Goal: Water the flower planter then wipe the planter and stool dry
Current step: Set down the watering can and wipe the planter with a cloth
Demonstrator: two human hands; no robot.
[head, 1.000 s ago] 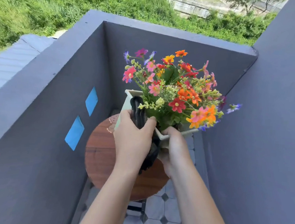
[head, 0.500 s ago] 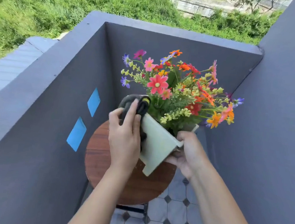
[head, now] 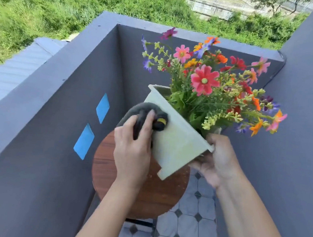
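Note:
A pale green square planter (head: 176, 139) full of pink, orange and red flowers (head: 212, 81) is held tilted to the right, lifted above the round wooden stool (head: 145, 193). My right hand (head: 214, 159) grips the planter's near right rim corner. My left hand (head: 132, 148) presses a dark grey cloth (head: 143, 109) with a yellow tag against the planter's left side wall.
Dark grey balcony walls (head: 45, 146) close in on the left, back and right. Two blue patches (head: 92, 126) mark the left wall. Grey and white tiles (head: 185, 230) cover the floor under the stool. Green bushes lie beyond the wall.
The planter has been lifted and tipped further to the right, showing more of its side. My left hand with the cloth has slid along the planter's left wall.

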